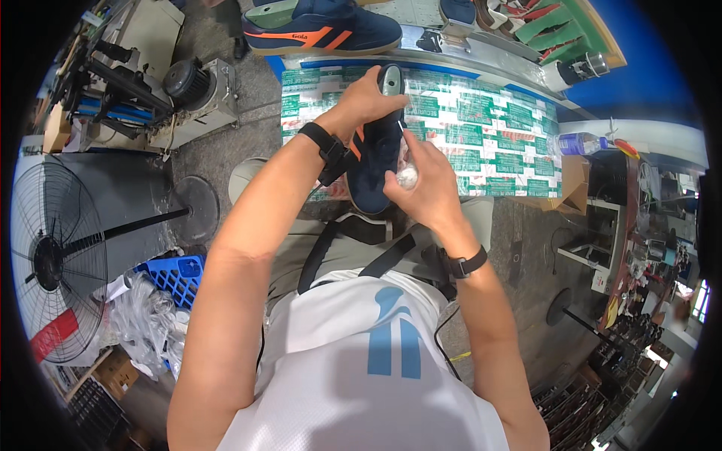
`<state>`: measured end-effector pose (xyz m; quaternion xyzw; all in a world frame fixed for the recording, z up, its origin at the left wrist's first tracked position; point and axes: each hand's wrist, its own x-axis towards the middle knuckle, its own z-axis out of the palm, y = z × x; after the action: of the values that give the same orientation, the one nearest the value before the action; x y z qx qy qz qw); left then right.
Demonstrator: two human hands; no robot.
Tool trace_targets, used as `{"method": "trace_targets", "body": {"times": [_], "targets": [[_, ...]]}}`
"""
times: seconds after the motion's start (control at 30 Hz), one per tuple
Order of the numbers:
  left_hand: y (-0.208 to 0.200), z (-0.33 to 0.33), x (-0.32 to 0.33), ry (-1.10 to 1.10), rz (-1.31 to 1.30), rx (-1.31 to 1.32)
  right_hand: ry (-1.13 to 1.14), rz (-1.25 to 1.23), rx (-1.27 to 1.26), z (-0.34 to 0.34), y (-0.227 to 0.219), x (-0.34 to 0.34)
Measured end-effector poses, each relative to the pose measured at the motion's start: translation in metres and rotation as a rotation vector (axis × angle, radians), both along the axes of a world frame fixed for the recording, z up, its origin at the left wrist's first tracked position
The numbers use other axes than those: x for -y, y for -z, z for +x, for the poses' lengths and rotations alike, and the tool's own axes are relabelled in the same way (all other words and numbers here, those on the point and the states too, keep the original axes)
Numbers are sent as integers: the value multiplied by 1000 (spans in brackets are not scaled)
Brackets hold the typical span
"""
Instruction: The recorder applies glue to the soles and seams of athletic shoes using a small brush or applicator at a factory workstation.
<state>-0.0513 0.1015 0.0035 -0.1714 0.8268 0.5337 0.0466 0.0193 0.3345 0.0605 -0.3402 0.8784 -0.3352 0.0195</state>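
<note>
A navy sneaker (367, 197) with orange stripes lies at the near edge of the taped table, its toe toward me and heel away. My left hand (362, 101) is closed around its heel and collar from the left. At the shoe's right side, my right hand (427, 174) has its fingers bent around a small whitish wad (407, 177), perhaps cloth or crumpled plastic. A thin white tip (402, 125) shows by the right index finger; what it belongs to is hidden.
The table top (481, 135) is covered in green and white printed tape. Beyond it, another navy sneaker (323, 34) with orange stripes rests on a ledge. A purple-labelled bottle (581, 143) stands at the right. Left are a floor fan (49, 263) and a blue crate (179, 276).
</note>
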Motion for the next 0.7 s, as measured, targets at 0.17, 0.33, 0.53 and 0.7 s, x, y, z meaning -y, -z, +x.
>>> {"method": "trace_targets", "body": {"times": [0.17, 0.33, 0.53, 0.7], "targets": [[11, 1, 10, 16, -5, -39, -121, 210, 3, 32, -37, -48], [7, 0, 8, 40, -132, -40, -61, 62, 273, 49, -29, -68], [19, 1, 10, 39, -76, -108, -139, -71, 3, 21, 3, -2], [11, 2, 8, 65, -122, -27, -127, 64, -129, 19, 12, 6]]}}
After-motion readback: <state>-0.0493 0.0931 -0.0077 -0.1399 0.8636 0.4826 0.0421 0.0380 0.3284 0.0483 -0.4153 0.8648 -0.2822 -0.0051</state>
